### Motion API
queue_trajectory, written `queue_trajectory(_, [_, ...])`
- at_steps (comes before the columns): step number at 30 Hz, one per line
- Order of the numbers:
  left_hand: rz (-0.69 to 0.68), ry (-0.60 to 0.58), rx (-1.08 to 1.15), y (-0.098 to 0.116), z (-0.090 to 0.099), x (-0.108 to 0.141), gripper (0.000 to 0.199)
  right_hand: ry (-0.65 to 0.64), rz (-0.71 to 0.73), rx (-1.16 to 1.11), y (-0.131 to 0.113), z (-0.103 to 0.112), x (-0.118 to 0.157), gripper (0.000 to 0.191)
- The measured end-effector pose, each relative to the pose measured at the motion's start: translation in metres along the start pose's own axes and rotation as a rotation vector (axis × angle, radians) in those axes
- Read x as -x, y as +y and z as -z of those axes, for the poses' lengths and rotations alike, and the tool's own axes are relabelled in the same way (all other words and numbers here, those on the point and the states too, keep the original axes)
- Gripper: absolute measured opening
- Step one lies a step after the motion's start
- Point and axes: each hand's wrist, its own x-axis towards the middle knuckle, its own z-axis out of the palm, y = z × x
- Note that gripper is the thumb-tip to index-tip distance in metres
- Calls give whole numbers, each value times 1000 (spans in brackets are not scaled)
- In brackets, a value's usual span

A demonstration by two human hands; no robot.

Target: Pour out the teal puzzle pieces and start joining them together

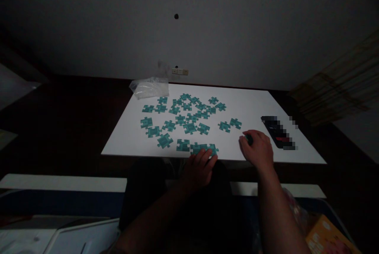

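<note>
Puzzle pieces point(190, 128): about thirty flat jigsaw pieces, teal with a darker printed pattern, matte card with knobbed and notched edges. They lay scattered and mostly apart across the middle of the white board, at varied angles.

Joined row point(203, 149): several pieces fitted edge to edge at the near side of the board, under the left hand.

Left hand point(199, 169): fingers spread and pressed down on the joined row; nothing pinched.

Right hand point(257, 149): fingers curled, pinching a small dark-teal piece point(249, 139) just above the board surface – partly hidden, so its shape could not be confirmed.

White board point(127, 143): smooth, rectangular, lying flat on a dark table.

Clear plastic bag point(149, 87): crinkled, at the far left corner of the board.

Dark flat object point(278, 132): blurred, near the right edge of the board – type cannot be told.

Yellow box point(328, 238): on the floor, beyond the right arm.
</note>
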Motion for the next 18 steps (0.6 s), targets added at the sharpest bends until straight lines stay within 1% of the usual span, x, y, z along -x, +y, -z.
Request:
queue_trajectory(6, [-6, 12, -11, 1, -4, 2, 52, -15, -16, 8, 0, 2, 0, 47])
queue_trajectory(12, [-9, 10, -10, 2, -3, 3, 52, -8, -23, 7, -2, 3, 1, 47])
queue_trajectory(18, [-7, 16, -2, 3, -4, 3, 50, 2, -7, 6, 0, 3, 2, 42])
